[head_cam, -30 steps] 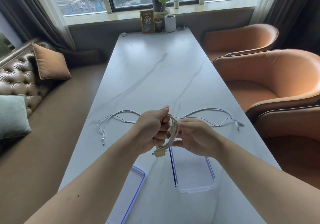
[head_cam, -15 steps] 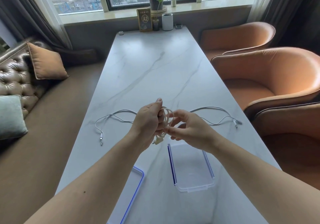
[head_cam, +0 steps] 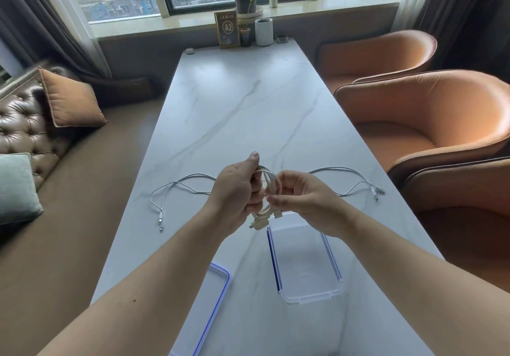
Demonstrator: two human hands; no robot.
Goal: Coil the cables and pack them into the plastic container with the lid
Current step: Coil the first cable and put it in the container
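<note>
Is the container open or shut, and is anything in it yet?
Open and empty: the container shows bare tabletop through it, and its lid lies beside it.

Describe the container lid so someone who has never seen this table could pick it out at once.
On the long white marble table, look at the near end, below the person's left forearm. The lid lies flat there, left of the open clear container, apart from it. It is a shallow clear panel with a blue rim and rounded corners, partly cut off by the frame's bottom edge.
</note>
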